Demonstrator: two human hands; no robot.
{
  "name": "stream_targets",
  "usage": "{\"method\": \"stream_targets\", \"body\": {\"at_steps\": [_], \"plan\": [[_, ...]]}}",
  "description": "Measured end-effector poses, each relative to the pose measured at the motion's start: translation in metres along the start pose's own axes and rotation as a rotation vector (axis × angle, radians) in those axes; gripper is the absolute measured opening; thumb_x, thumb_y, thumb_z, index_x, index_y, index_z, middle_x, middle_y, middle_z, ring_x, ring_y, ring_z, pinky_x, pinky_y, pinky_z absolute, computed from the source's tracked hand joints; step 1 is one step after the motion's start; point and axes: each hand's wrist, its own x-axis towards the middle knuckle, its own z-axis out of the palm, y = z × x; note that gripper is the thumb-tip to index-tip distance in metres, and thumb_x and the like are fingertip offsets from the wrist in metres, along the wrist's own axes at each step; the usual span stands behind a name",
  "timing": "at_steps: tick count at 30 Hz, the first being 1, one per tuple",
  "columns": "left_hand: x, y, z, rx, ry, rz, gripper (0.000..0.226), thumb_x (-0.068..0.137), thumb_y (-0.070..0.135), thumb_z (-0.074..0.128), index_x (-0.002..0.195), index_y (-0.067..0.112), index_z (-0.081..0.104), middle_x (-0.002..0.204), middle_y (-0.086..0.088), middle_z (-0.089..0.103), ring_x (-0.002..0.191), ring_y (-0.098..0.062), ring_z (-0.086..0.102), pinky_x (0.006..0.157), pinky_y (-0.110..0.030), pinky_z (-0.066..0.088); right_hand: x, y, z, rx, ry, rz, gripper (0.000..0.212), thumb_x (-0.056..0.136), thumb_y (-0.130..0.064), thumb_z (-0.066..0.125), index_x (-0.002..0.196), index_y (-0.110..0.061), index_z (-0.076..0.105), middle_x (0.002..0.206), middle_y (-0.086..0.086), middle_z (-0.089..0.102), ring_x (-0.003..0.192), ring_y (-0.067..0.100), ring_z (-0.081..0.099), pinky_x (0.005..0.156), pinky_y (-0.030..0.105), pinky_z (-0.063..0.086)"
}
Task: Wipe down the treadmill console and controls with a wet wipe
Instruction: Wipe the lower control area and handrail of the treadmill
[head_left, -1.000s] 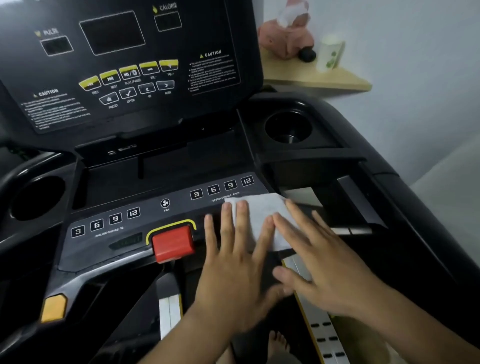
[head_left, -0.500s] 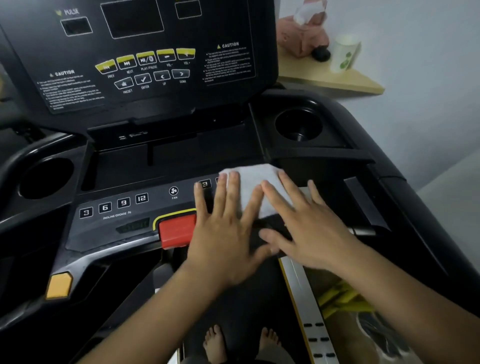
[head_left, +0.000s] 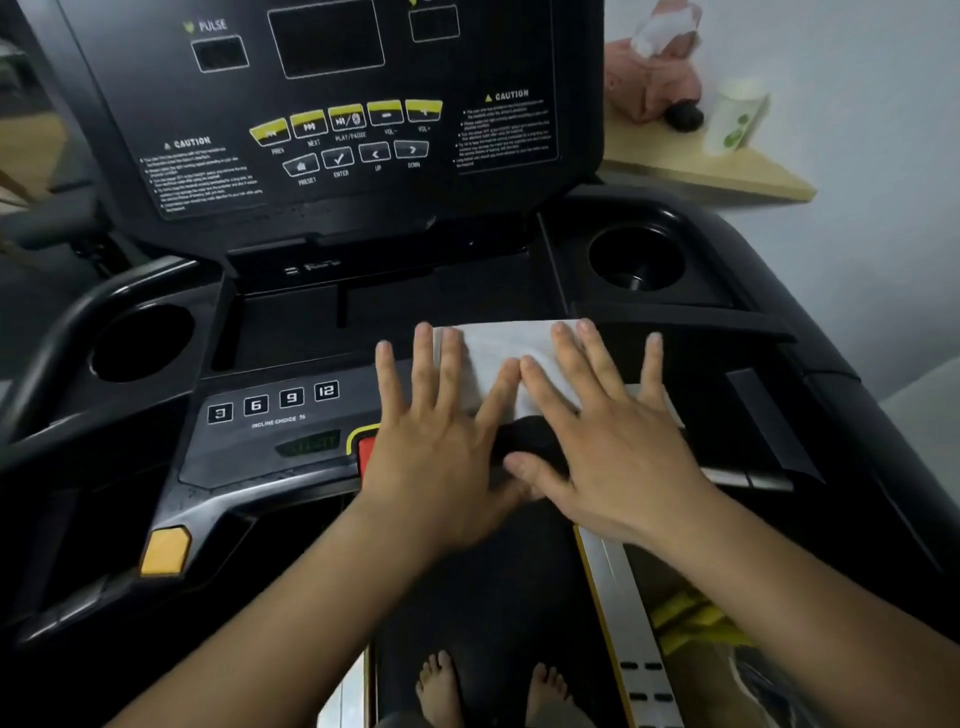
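A white wet wipe (head_left: 498, 353) lies flat on the lower control panel (head_left: 249, 447) of the black treadmill console. My left hand (head_left: 441, 447) presses on the wipe's left part with straight, spread fingers and covers most of the red stop button (head_left: 367, 451). My right hand (head_left: 602, 441) presses flat on the wipe's right part, fingers spread. The speed buttons are hidden under the wipe and hands. The incline buttons (head_left: 272, 402) show to the left. The upright display panel (head_left: 332, 119) with yellow media buttons stands behind.
Round cup holders sit at the left (head_left: 143, 343) and right (head_left: 636, 260) of the console. A wooden shelf (head_left: 727, 171) at the back right carries a pink object and a white cup (head_left: 735, 117). An orange button (head_left: 165, 551) is on the left handle. Bare feet (head_left: 441, 686) stand on the belt.
Both hands have slid the wipe up and away from me across the lower panel, from the panel's near edge to its far edge. The camera has tilted down slightly.
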Motion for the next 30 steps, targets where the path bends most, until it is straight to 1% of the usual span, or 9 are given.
{"method": "stream_targets", "body": {"at_steps": [3, 6, 10, 12, 16, 22, 27, 29, 30], "plan": [[-0.012, -0.004, 0.002, -0.034, 0.031, 0.064, 0.105, 0.080, 0.087, 0.018, 0.157, 0.018, 0.000, 0.160, -0.027, -0.004, 0.148, -0.042, -0.009, 0.113, -0.069, -0.002, -0.005, 0.001, 0.001, 0.006, 0.039, -0.064, 0.082, 0.093, -0.072, 0.009, 0.153, -0.016, 0.010, 0.163, 0.008, 0.000, 0.149, 0.023, -0.008, 0.114, 0.065, 0.003], [-0.016, 0.002, 0.017, -0.064, 0.051, 0.143, 0.107, 0.082, 0.085, 0.024, 0.156, 0.014, -0.006, 0.159, -0.028, -0.010, 0.148, -0.041, -0.011, 0.114, -0.068, 0.003, -0.011, -0.003, 0.007, 0.012, -0.001, -0.100, 0.083, 0.093, -0.071, 0.011, 0.154, -0.013, 0.012, 0.163, 0.008, 0.004, 0.149, 0.023, -0.005, 0.114, 0.064, 0.008], [-0.038, 0.014, 0.025, -0.146, 0.040, 0.190, 0.105, 0.081, 0.083, 0.031, 0.156, 0.012, 0.015, 0.159, -0.030, 0.004, 0.148, -0.046, 0.001, 0.113, -0.069, 0.014, -0.041, 0.001, 0.018, 0.027, -0.026, -0.139, 0.084, 0.093, -0.072, 0.016, 0.153, -0.013, 0.019, 0.163, 0.008, 0.008, 0.150, 0.025, 0.001, 0.112, 0.067, 0.013], [-0.031, 0.013, 0.022, -0.111, 0.036, 0.159, 0.105, 0.081, 0.083, 0.028, 0.156, 0.013, 0.010, 0.160, -0.029, 0.001, 0.148, -0.045, -0.003, 0.113, -0.069, 0.011, -0.034, 0.003, 0.016, 0.019, -0.008, -0.115, 0.085, 0.092, -0.073, 0.016, 0.153, -0.014, 0.019, 0.163, 0.008, 0.007, 0.150, 0.024, 0.001, 0.112, 0.067, 0.010], [-0.002, 0.001, 0.011, -0.040, 0.025, 0.066, 0.102, 0.081, 0.080, 0.005, 0.151, 0.011, -0.021, 0.157, -0.025, -0.023, 0.145, -0.041, -0.024, 0.111, -0.068, -0.011, 0.006, -0.006, 0.004, -0.001, -0.033, -0.017, 0.085, 0.090, -0.072, 0.004, 0.154, -0.016, 0.011, 0.163, 0.008, 0.000, 0.149, 0.024, -0.008, 0.112, 0.069, 0.004], [-0.047, 0.014, 0.026, -0.150, 0.040, 0.124, 0.095, 0.083, 0.071, 0.028, 0.157, 0.014, 0.011, 0.160, -0.030, 0.001, 0.148, -0.045, -0.003, 0.113, -0.070, 0.005, -0.047, -0.012, 0.018, 0.044, -0.033, -0.106, 0.085, 0.092, -0.073, 0.017, 0.153, -0.014, 0.020, 0.163, 0.006, 0.006, 0.150, 0.022, 0.002, 0.110, 0.068, 0.011], [-0.008, -0.006, 0.004, -0.047, 0.006, 0.015, 0.095, 0.089, 0.071, 0.026, 0.151, 0.019, -0.024, 0.154, -0.028, -0.029, 0.143, -0.044, -0.027, 0.108, -0.069, -0.019, 0.005, -0.016, 0.007, 0.052, -0.017, -0.017, 0.084, 0.090, -0.073, 0.000, 0.154, -0.019, 0.004, 0.163, 0.002, -0.007, 0.148, 0.019, -0.013, 0.114, 0.067, 0.001], [-0.019, 0.003, 0.010, -0.092, 0.002, 0.020, 0.098, 0.088, 0.069, 0.031, 0.151, 0.018, -0.024, 0.153, -0.029, -0.029, 0.142, -0.045, -0.027, 0.109, -0.069, -0.017, -0.008, -0.020, 0.011, 0.049, -0.011, -0.035, 0.084, 0.091, -0.073, 0.006, 0.154, -0.018, 0.008, 0.163, 0.003, -0.002, 0.149, 0.019, -0.009, 0.113, 0.067, 0.005], [-0.030, 0.011, 0.015, -0.113, 0.031, 0.036, 0.099, 0.088, 0.068, 0.037, 0.154, 0.018, -0.016, 0.155, -0.030, -0.022, 0.144, -0.046, -0.022, 0.110, -0.069, -0.012, -0.023, -0.019, 0.015, 0.045, -0.007, -0.046, 0.084, 0.092, -0.073, 0.011, 0.154, -0.017, 0.012, 0.163, 0.003, 0.002, 0.150, 0.019, -0.004, 0.113, 0.067, 0.007]]}}
